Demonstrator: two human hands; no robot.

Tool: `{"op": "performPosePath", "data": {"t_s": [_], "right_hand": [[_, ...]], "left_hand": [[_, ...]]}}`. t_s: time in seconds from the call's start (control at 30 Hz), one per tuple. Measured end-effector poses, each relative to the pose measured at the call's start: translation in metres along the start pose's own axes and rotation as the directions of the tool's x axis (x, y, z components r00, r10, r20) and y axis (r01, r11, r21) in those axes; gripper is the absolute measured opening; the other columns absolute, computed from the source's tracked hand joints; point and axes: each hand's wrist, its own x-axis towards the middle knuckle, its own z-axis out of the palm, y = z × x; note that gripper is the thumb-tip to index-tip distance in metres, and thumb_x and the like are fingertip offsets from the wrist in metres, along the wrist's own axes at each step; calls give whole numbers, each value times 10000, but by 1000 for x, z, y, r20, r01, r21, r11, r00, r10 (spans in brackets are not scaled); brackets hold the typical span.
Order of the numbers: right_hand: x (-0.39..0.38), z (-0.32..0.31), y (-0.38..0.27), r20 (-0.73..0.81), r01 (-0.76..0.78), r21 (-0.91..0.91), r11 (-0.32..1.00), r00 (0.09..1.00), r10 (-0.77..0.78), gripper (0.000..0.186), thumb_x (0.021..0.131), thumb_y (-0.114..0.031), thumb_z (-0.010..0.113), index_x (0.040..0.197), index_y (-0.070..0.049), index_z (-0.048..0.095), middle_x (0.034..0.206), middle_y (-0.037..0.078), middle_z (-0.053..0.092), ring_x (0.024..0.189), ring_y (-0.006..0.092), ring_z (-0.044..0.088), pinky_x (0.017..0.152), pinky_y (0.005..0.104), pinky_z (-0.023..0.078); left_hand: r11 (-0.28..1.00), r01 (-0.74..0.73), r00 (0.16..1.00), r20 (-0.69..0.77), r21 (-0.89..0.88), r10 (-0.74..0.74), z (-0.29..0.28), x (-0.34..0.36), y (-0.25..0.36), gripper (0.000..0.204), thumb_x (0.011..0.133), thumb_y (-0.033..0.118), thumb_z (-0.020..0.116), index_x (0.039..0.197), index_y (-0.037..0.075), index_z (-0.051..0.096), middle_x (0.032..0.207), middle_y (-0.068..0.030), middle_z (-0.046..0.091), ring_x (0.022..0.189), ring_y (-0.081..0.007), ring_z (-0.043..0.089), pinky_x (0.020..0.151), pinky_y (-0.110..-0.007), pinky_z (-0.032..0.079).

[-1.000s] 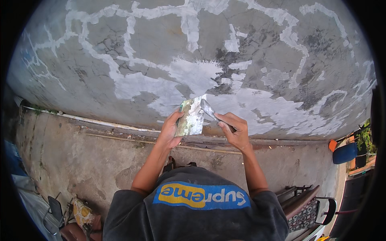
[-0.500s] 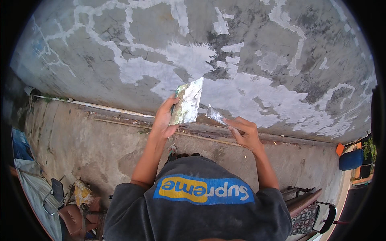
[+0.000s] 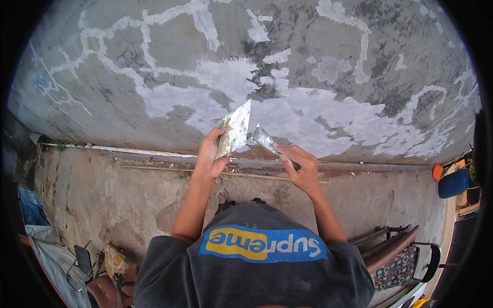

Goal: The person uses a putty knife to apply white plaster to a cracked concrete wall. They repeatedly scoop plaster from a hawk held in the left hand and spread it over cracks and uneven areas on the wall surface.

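Observation:
My left hand (image 3: 209,155) grips a flat, rectangular board (image 3: 236,128) by its near edge, thumb on top; white filler is smeared over its face. In my right hand (image 3: 302,167) is a putty knife (image 3: 264,137), its broad metal blade streaked with white and tilted up toward the board. A small gap separates the blade from the board. Beyond both hands rises a grey cement wall (image 3: 179,38) with white filler patches (image 3: 308,110) spread along its cracks and across its lower part. Neither tool appears to touch the wall.
A long pale pipe (image 3: 128,150) runs along the wall's foot, above a concrete floor (image 3: 102,190). Brown chairs (image 3: 105,291) stand at the lower left, a patterned seat (image 3: 396,269) at the lower right. Farther right is a blue container (image 3: 454,183).
My right hand and the putty knife have shifted left and slightly up. The board in my left hand has turned a little. The whole view has shifted, with the wall's patches now farther left.

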Motion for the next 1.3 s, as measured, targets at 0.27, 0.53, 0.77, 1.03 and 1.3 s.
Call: {"op": "performPosePath", "data": {"t_s": [0.27, 0.53, 0.77, 1.03, 1.3], "right_hand": [[-1, -3, -11, -162, -312, 364, 878, 907, 390, 347, 946, -91, 591, 1272, 23, 555, 838, 31, 622, 701, 55, 535, 621, 193, 437], [-6, 8, -10, -209, -252, 217, 943, 932, 297, 144, 873, -20, 663, 1002, 17, 610, 925, 45, 642, 737, 59, 552, 619, 207, 456], [-2, 7, -9, -284, 144, -226, 963, 936, -206, 222, 726, 116, 675, 907, -10, 644, 918, 138, 657, 802, 214, 626, 690, 277, 486], [-24, -15, 13, -262, 104, -291, 951, 947, -184, 260, 685, 107, 693, 899, -41, 683, 901, 104, 657, 804, 254, 607, 686, 316, 468], [0, -10, -4, -448, -13, -80, 997, 894, -24, 253, 729, 114, 684, 943, -20, 686, 922, 121, 654, 837, 219, 637, 702, 286, 505]], "left_hand": [[999, 39, 999, -10, 25, -38, -4, 3, -19, 238, 899, 149, 539, 1073, -12, 554, 866, -71, 666, 646, -105, 646, 406, -177, 467], [989, 118, 977, 168, 88, -132, -12, 11, -32, 274, 921, 211, 507, 1113, 22, 555, 918, -51, 676, 727, -121, 652, 513, -246, 468], [984, 179, 983, 45, 1, -179, 4, 1, -30, 224, 905, 154, 527, 1052, -11, 559, 835, -61, 662, 584, -98, 618, 367, -195, 439], [983, 181, 981, 63, 26, -182, -1, 0, -26, 227, 897, 165, 547, 1058, 6, 561, 848, -63, 677, 580, -88, 623, 347, -196, 408], [971, 239, 969, 69, -15, -238, 10, -3, -31, 221, 901, 148, 542, 1069, 7, 558, 845, -74, 668, 571, -93, 612, 334, -192, 397]]}}
